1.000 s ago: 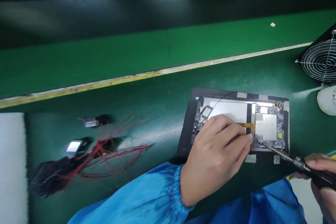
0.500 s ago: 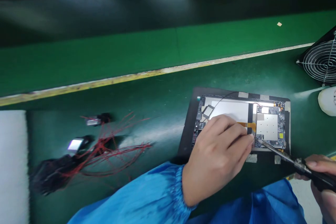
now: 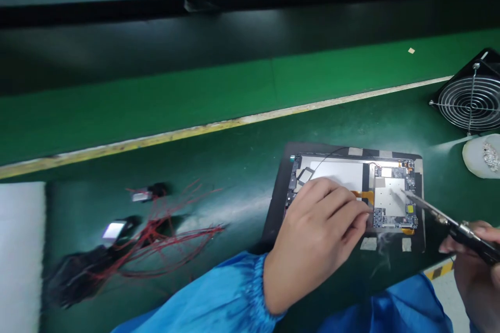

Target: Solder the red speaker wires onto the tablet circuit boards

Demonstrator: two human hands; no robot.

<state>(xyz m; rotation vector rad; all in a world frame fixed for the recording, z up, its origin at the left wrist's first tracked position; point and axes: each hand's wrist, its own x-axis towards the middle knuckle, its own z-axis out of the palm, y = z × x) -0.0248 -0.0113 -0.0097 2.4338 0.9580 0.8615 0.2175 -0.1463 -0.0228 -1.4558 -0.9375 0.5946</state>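
An opened tablet lies on the green bench, its circuit board showing at the right side. Over the tablet's lower middle rests my left hand, its fingertips pinched together by the left edge of the board. Whatever is in that pinch is too small to make out. My right hand grips a soldering iron by its black handle. The iron's tip hovers over the right part of the board. Faint smoke drifts below the tablet's lower edge.
Red wires with several small dark parts lie to the left, beside a white foam sheet. At the right stand a fan with a wire guard and a white cup holding silvery bits. A yellowish strip crosses behind.
The soldering iron's tip has lifted from near my left fingertips and moved up and right over the board. Smoke now shows. My left hand stays pinched at the board's edge; the view has shifted slightly.
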